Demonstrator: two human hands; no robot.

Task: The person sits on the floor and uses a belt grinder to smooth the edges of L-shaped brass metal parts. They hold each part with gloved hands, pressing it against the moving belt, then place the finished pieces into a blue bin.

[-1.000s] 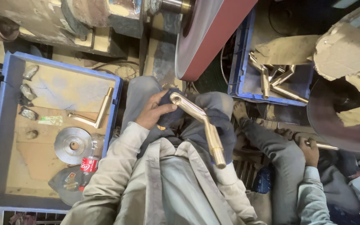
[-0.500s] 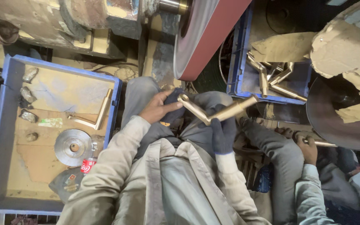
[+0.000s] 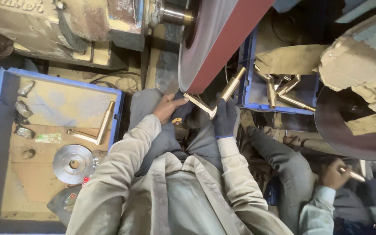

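The left hand [image 3: 167,108] is bare and curled around one end of an L-shaped brass handle [image 3: 214,99]; its fingertips are tucked behind the metal, so how hard they press cannot be told. The right hand [image 3: 225,118], in a dark blue glove, is closed around the bend of the same piece, its palm hidden. The handle's longer arm rises up and away from the right hand, beside the red edge of a large sanding wheel [image 3: 223,43]; whether metal and wheel touch is hard to make out. The brass looks smooth and bright, round in section, with a pale glint along its length.

Beyond the right hand, a blue crate [image 3: 245,74] holds more brass handles [image 3: 283,89], partly covered by torn cardboard [image 3: 292,58]. Out past the left hand, a second blue tray [image 3: 5,87] lined with cardboard carries one brass handle [image 3: 95,128] and a grey metal disc [image 3: 73,163]. Another person's hand [image 3: 335,174] shows at the lower edge, cut off and blurred.
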